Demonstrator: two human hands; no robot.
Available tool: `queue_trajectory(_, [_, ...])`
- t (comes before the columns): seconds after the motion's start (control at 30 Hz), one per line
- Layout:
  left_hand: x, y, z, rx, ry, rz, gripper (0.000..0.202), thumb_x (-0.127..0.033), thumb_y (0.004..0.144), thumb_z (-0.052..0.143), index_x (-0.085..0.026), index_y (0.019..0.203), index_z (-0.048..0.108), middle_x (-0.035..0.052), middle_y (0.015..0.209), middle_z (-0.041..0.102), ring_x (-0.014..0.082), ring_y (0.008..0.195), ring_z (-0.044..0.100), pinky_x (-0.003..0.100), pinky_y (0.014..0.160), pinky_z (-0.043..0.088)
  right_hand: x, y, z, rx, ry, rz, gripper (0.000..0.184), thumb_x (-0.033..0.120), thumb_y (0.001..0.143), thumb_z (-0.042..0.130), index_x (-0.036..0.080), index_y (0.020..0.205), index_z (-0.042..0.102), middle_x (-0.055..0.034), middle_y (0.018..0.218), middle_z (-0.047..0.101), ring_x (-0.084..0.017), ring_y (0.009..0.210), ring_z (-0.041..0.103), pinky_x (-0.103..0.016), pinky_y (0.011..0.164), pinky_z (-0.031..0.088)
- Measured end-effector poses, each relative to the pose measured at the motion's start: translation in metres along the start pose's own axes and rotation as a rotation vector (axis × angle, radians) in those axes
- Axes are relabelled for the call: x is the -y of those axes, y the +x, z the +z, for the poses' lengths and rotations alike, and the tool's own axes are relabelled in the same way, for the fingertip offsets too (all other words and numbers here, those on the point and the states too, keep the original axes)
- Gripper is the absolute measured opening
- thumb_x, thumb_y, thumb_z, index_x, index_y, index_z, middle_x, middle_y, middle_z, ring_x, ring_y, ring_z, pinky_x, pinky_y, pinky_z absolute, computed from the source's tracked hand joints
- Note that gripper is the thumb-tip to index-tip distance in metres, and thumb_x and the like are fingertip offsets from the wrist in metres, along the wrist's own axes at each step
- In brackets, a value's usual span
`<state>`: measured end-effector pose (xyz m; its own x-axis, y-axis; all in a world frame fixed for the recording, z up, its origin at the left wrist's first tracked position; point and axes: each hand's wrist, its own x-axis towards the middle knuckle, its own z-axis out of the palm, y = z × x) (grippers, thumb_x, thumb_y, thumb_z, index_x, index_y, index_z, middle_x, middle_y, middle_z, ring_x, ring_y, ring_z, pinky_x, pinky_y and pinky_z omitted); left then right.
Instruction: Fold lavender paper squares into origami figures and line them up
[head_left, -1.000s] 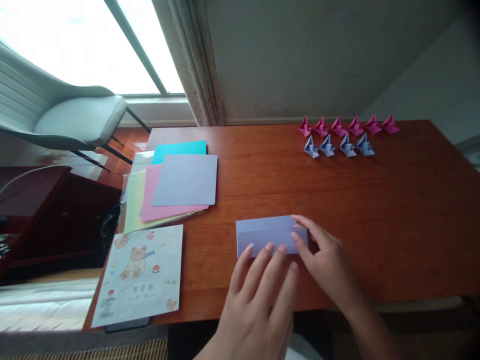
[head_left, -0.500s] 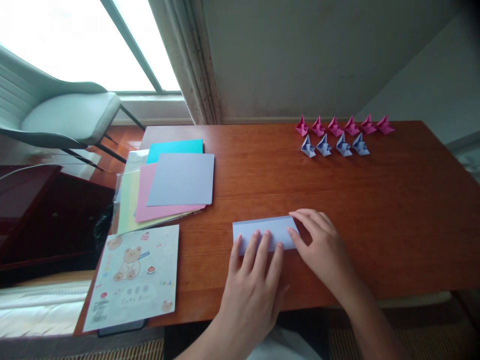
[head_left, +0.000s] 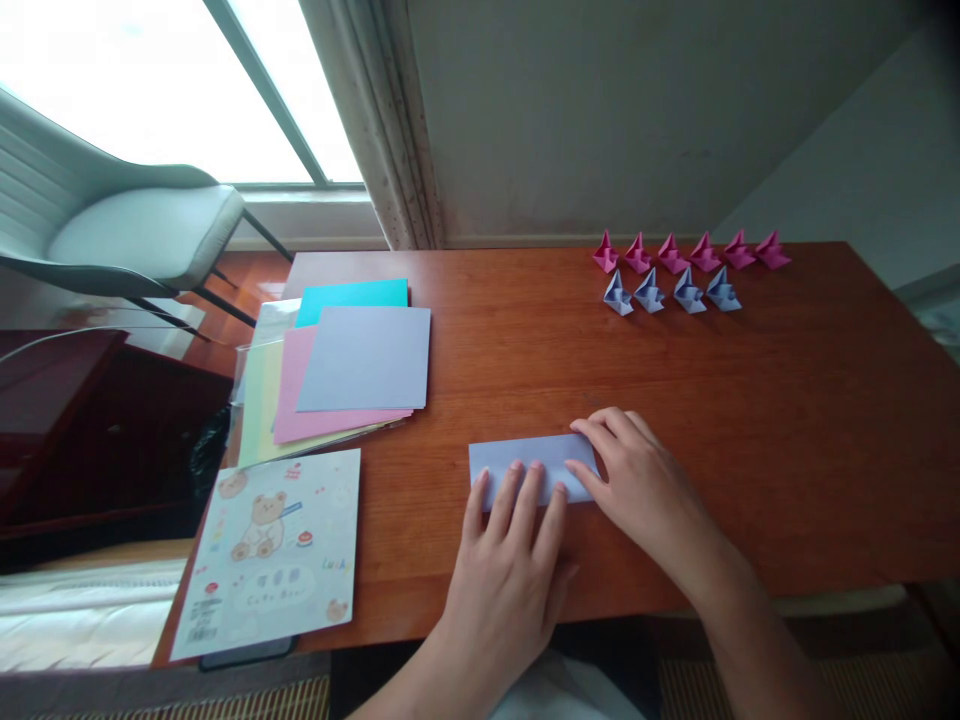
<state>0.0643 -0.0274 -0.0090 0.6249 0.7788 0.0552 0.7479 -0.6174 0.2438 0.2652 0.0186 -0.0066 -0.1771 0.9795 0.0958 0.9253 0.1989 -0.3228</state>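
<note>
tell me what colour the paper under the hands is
The paper is pale bluish lavender, best seen in the head view.

Sheet (head_left: 551,458) on table (head_left: 750,450), right of paper stack (head_left: 367,360).

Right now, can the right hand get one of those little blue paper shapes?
Probably yes. Only tabletop shows between the right hand and the blue paper shapes, and the pink ones stand behind them. It would have to leave the folded paper and reach forward.
</note>
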Motion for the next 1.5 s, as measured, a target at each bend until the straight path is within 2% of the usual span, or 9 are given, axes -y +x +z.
queue_trajectory(0.2, [0.001,0.0,0.0,-0.002,-0.021,0.0,0.058,-0.04,0.1,0.049,-0.02,0.154,0.04,0.0112,0.161,0.039,0.0334,0.149,0.034,0.056,0.121,0.022,-0.005,0.005,0.0,0.008,0.125,0.063,0.018,0.018,0.08,0.074,0.021,0.093,0.063,-0.0087,0.101,0.061,-0.028,0.097,0.06,-0.046,0.088,0.055])
queue_trajectory(0.33, [0.001,0.0,-0.003,-0.053,-0.083,0.01,0.056,-0.037,0.098,0.052,-0.018,0.15,0.044,0.0122,0.158,0.044,0.0348,0.146,0.039,0.056,0.118,0.028,-0.005,0.001,-0.003,0.035,0.372,0.149,0.007,0.018,0.089,0.063,0.022,0.084,0.06,-0.0048,0.094,0.066,-0.022,0.087,0.063,-0.037,0.079,0.053])
queue_trajectory(0.5, [0.013,0.001,-0.016,-0.25,-0.317,-0.011,0.042,-0.02,0.092,0.059,-0.019,0.135,0.057,0.0099,0.144,0.06,0.0275,0.135,0.052,0.046,0.116,0.037,-0.006,-0.016,-0.01,0.079,0.68,0.318,0.009,0.031,0.094,0.062,0.024,0.09,0.066,-0.0001,0.086,0.07,-0.017,0.08,0.065,-0.027,0.07,0.052])
queue_trajectory(0.63, [0.033,0.003,-0.022,-0.488,-0.457,-0.26,0.055,-0.017,0.089,0.066,-0.024,0.141,0.051,0.0122,0.149,0.053,0.0295,0.139,0.048,0.048,0.114,0.041,-0.01,-0.027,-0.014,0.03,0.782,0.38,0.012,0.037,0.092,0.067,0.025,0.088,0.068,0.0004,0.085,0.069,-0.015,0.078,0.065,-0.023,0.068,0.052])
queue_trajectory(0.77, [0.047,0.005,-0.029,-0.38,-1.016,-0.461,0.059,-0.029,0.089,0.071,-0.026,0.144,0.049,0.0129,0.145,0.057,0.0287,0.129,0.059,0.041,0.102,0.054,-0.011,-0.033,-0.019,-0.02,0.834,0.351,0.01,0.036,0.089,0.072,0.026,0.087,0.07,0.0008,0.085,0.071,-0.015,0.078,0.066,-0.022,0.071,0.054])
queue_trajectory(0.9, [0.049,0.006,-0.035,-0.206,-1.378,-0.636,0.029,-0.034,0.084,0.076,-0.019,0.108,0.07,0.008,0.1,0.076,0.0188,0.088,0.072,0.023,0.071,0.059,-0.008,-0.034,-0.024,-0.073,0.862,0.339,0.008,0.034,0.085,0.076,0.027,0.085,0.072,0.0015,0.084,0.072,-0.014,0.077,0.067,-0.02,0.07,0.055])
queue_trajectory(0.97, [0.047,0.006,-0.036,-0.235,-1.422,-0.705,0.019,-0.033,0.081,0.079,-0.017,0.09,0.072,0.0033,0.082,0.074,0.0133,0.073,0.069,0.017,0.062,0.055,-0.006,-0.035,-0.025,-0.081,0.862,0.348,0.007,0.033,0.084,0.077,0.028,0.086,0.073,0.002,0.084,0.073,-0.014,0.076,0.068,-0.019,0.069,0.055])
queue_trajectory(1.07, [0.046,0.007,-0.034,-0.311,-1.429,-0.741,0.016,-0.028,0.078,0.082,-0.017,0.081,0.071,0.0004,0.076,0.072,0.0103,0.069,0.067,0.014,0.062,0.053,-0.004,-0.035,-0.026,-0.084,0.856,0.359,0.006,0.034,0.084,0.077,0.028,0.086,0.075,0.0017,0.085,0.074,-0.014,0.077,0.068,-0.019,0.069,0.055])
queue_trajectory(1.5, [0.05,0.006,-0.025,-0.4,-1.274,-0.684,0.015,-0.022,0.081,0.079,-0.023,0.096,0.078,0.0007,0.09,0.077,0.0112,0.079,0.072,0.014,0.071,0.057,0.0,-0.031,-0.018,-0.076,0.97,0.517,0.012,0.037,0.081,0.08,0.026,0.084,0.077,-0.0003,0.082,0.075,-0.015,0.074,0.069,-0.022,0.065,0.056])
